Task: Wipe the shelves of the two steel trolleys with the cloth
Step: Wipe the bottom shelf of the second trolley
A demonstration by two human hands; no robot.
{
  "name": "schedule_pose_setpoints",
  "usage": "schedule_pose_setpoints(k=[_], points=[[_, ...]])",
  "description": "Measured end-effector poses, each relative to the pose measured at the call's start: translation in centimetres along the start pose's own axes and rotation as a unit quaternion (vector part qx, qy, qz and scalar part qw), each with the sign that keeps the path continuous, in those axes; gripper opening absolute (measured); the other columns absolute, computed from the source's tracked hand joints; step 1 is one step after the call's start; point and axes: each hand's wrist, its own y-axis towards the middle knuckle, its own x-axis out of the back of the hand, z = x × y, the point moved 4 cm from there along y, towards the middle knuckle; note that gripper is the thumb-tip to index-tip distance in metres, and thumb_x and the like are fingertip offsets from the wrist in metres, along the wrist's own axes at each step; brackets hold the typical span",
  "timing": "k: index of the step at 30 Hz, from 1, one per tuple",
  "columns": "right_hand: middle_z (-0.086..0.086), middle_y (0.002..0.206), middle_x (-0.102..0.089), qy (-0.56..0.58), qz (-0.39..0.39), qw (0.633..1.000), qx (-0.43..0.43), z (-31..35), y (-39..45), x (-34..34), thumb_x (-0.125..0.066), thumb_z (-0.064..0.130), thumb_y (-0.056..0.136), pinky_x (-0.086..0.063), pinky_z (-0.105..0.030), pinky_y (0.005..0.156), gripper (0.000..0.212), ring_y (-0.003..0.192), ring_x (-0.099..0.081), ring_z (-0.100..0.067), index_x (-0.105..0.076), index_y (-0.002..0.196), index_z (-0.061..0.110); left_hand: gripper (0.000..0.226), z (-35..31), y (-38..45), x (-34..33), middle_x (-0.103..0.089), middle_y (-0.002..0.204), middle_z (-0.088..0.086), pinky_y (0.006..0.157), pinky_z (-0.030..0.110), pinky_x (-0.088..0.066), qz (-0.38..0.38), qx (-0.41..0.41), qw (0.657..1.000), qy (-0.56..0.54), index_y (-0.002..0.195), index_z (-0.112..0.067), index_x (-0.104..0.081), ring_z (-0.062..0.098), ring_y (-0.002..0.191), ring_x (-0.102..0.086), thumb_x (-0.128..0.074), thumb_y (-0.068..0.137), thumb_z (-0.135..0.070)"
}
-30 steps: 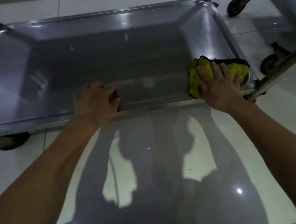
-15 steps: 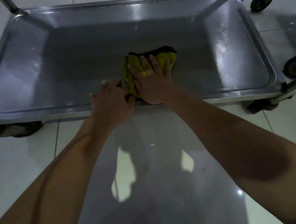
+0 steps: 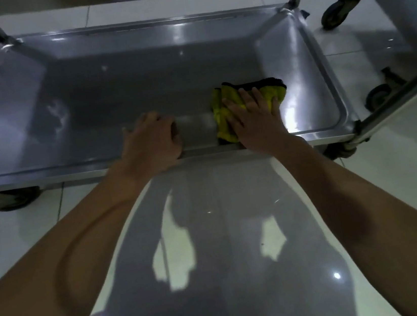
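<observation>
Fingers (image 3: 255,98) of your right hand (image 3: 255,122) are lying flat and spread, pressing the yellow cloth (image 3: 224,108) onto the shelf (image 3: 114,96), right of its middle by the near rim. Your left hand (image 3: 153,141) is curling over that rim, gripping it. Half a second ago the cloth was sitting mid-shelf beside your left hand; it is now lying further right. A second trolley (image 3: 400,13) is standing right of the shelf on white tiles (image 3: 13,236).

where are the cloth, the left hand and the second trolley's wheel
cloth (image 3: 276,90): head view, yellow fold beside the fingers
left hand (image 3: 153,138): head view, back of the hand
second trolley's wheel (image 3: 334,14): head view, dark tyre
</observation>
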Motion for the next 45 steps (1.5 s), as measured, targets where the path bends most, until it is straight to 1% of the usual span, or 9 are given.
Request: schedule_pose_setpoints(k=[3, 8, 15, 18, 22, 26, 31, 39, 45], points=[[-0.002, 0.168, -0.008, -0.037, 0.020, 0.999, -0.026, -5.4, -0.7, 0.5, -0.023, 0.043, 0.106, -0.010, -0.061, 0.120, 0.054, 0.155, -0.001, -0.029, -0.013, 0.159, 0.037, 0.040, -3.1, 2.4, -0.3, -0.058, 0.131, 0.016, 0.101, 0.059, -0.043, 0.001, -0.028, 0.999, -0.023, 0.129, -0.020, -0.057, 0.040, 0.122, -0.052, -0.050, 0.093, -0.033], [-0.001, 0.169, -0.005, 0.048, 0.004, 0.984, -0.169, -13.9, -1.3, 1.5, -0.026, 0.044, 0.106, 0.004, -0.063, 0.119, 0.052, 0.155, 0.004, -0.028, -0.016, 0.158, 0.040, 0.051, -3.6, 4.7, -2.4, -0.053, 0.141, 0.014, 0.102, 0.060, -0.044, 0.028, -0.016, 0.999, 0.006, 0.144, -0.029, -0.046, 0.043, 0.126, -0.050, -0.043, 0.098, -0.051], [-0.004, 0.169, -0.005, 0.031, -0.008, 0.982, -0.185, -14.8, -1.3, 1.0, -0.024, 0.045, 0.105, 0.008, -0.064, 0.117, 0.054, 0.154, 0.008, -0.030, -0.014, 0.158, 0.039, 0.054, -3.7, 3.7, -4.3, -0.018, 0.163, 0.010, 0.110, 0.072, -0.023, 0.040, 0.001, 0.997, 0.063, 0.154, -0.034, -0.023, 0.041, 0.149, -0.015, -0.027, 0.103, -0.050], [-0.003, 0.169, -0.003, 0.031, 0.001, 0.982, -0.187, -14.9, -1.9, 0.9, -0.022, 0.046, 0.105, 0.010, -0.062, 0.117, 0.055, 0.154, 0.010, -0.029, -0.012, 0.158, 0.040, 0.054, -3.8, 2.8, -4.4, -0.013, 0.164, 0.010, 0.111, 0.071, -0.021, 0.034, -0.003, 0.998, 0.054, 0.156, -0.033, -0.020, 0.039, 0.150, -0.010, -0.027, 0.104, -0.048], [-0.002, 0.169, -0.003, 0.031, 0.002, 0.980, -0.195, -14.6, -2.8, 0.7, -0.023, 0.046, 0.104, 0.010, -0.063, 0.117, 0.054, 0.154, 0.010, -0.028, -0.013, 0.157, 0.042, 0.053, -3.7, 2.3, -4.2, -0.020, 0.162, 0.008, 0.111, 0.070, -0.024, 0.038, -0.004, 0.998, 0.048, 0.154, -0.035, -0.027, 0.038, 0.149, -0.016, -0.031, 0.103, -0.049], [-0.001, 0.169, -0.001, 0.028, 0.018, 0.977, -0.210, -14.3, -2.4, 1.0, -0.024, 0.046, 0.103, 0.010, -0.066, 0.116, 0.055, 0.154, 0.010, -0.028, -0.012, 0.157, 0.044, 0.045, -1.1, 2.3, -1.9, -0.050, 0.144, 0.005, 0.104, 0.057, -0.042, -0.014, -0.021, 0.999, 0.027, 0.139, -0.035, -0.051, 0.038, 0.127, -0.047, -0.038, 0.099, -0.051], [-0.005, 0.169, 0.001, 0.009, 0.023, 0.983, -0.180, -9.9, 0.3, 0.8, -0.025, 0.043, 0.105, 0.007, -0.069, 0.116, 0.055, 0.154, 0.007, -0.031, -0.011, 0.158, 0.040, 0.049, 4.1, 2.4, -1.7, -0.055, 0.139, 0.011, 0.104, 0.053, -0.044, 0.030, 0.001, 0.999, 0.044, 0.141, -0.032, -0.051, 0.039, 0.125, -0.051, -0.038, 0.097, -0.051], [-0.002, 0.169, 0.001, 0.009, 0.025, 0.999, -0.026, 5.4, 6.6, -1.5, -0.022, 0.046, 0.105, 0.006, -0.069, 0.114, 0.056, 0.155, 0.007, -0.031, -0.008, 0.159, 0.040, 0.047, 3.8, 1.7, -2.1, -0.044, 0.150, 0.000, 0.104, 0.057, -0.040, 0.000, 0.002, 1.000, 0.028, 0.142, -0.032, -0.050, 0.032, 0.139, -0.037, -0.047, 0.098, -0.048], [0.000, 0.169, -0.003, 0.004, 0.024, 0.997, 0.067, 12.0, 8.8, -2.3, -0.026, 0.046, 0.105, 0.003, -0.070, 0.115, 0.056, 0.155, 0.003, -0.030, -0.010, 0.158, 0.043, 0.044, 4.3, 1.6, -3.0, -0.047, 0.141, 0.001, 0.101, 0.060, -0.040, -0.004, 0.006, 1.000, 0.023, 0.131, -0.023, -0.055, 0.031, 0.138, -0.035, -0.047, 0.094, -0.046]])
